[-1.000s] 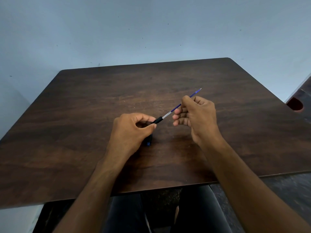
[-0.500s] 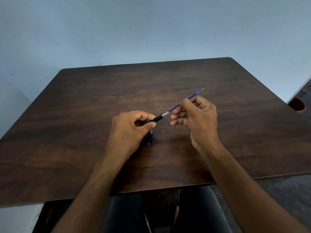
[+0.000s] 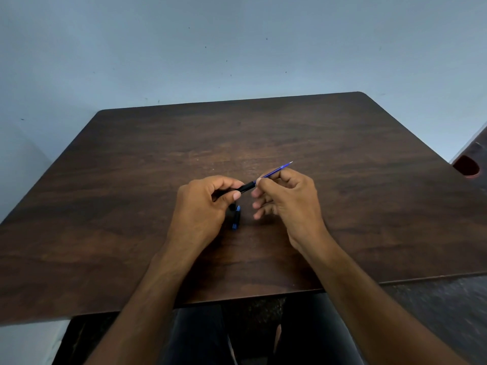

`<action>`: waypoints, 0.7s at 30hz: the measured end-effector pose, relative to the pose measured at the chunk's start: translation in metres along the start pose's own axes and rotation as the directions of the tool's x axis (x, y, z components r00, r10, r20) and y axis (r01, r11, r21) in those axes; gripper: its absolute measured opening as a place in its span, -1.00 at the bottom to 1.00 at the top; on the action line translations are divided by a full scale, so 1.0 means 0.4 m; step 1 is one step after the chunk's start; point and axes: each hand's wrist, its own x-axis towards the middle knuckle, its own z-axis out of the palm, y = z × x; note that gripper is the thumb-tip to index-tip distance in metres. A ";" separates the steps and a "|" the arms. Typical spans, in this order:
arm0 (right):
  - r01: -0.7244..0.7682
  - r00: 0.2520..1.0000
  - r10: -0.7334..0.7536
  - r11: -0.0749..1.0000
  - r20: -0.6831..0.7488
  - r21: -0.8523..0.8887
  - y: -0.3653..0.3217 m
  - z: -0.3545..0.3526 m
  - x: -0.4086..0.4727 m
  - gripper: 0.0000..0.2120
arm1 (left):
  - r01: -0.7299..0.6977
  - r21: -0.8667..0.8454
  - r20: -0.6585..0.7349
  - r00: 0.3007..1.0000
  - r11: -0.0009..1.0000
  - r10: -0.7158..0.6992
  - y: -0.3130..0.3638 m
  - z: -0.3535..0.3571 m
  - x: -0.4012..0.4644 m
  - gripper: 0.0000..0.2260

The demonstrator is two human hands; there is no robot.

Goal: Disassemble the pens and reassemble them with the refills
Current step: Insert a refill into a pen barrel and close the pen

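Head view: your left hand (image 3: 203, 206) is curled around the black barrel (image 3: 246, 187), thumb and forefinger pinching it near its open end, the rest of it hidden inside your fist. Your right hand (image 3: 287, 198) pinches the blue refill (image 3: 275, 171) between thumb and forefinger right at the barrel's mouth, the other fingers loosely curled below. The refill's tip points up and away to the right, over the table (image 3: 131, 180).

Against half a second ago, your right hand sits closer to the left one: the silvery stretch of refill that showed between barrel and fingers is now covered, and your fingertips almost touch the barrel's end. Less refill sticks out past your right hand than before. Your left hand has hardly shifted.

A small blue and black cap (image 3: 236, 216) lies on the table just below the barrel, beside your left thumb and partly hidden by that hand. It has not moved.

At the far right edge a reddish round piece (image 3: 467, 167) shows beside the table; I cannot tell what it is, nor whether it holds anything.
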 end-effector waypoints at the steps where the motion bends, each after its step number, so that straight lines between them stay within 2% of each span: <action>1: -0.006 1.000 0.006 1.000 0.008 -0.009 0.000 0.002 0.000 -0.93 | -0.003 0.003 -0.003 1.000 1.000 0.003 -0.002 0.000 0.001 -0.79; 6: 0.005 1.000 -0.005 1.000 -0.001 0.027 -0.012 -0.008 -0.004 -0.96 | -0.018 -0.003 -0.023 1.000 1.000 0.018 -0.006 -0.005 0.000 -0.79; 12: 0.088 0.991 -0.077 0.992 -0.107 0.095 -0.025 -0.023 -0.009 -0.93 | 0.000 0.000 -0.012 1.000 1.000 0.000 -0.003 -0.004 -0.001 -0.79; 16: 0.101 0.991 -0.098 0.994 -0.086 0.035 -0.021 -0.024 -0.008 -0.85 | -0.003 0.002 -0.017 1.000 1.000 0.003 -0.002 -0.004 -0.004 -0.79; 21: 0.084 0.996 -0.083 0.996 -0.042 0.025 -0.029 -0.018 -0.005 -0.84 | 0.014 -0.013 -0.032 0.999 1.000 -0.015 -0.002 -0.003 -0.007 -0.78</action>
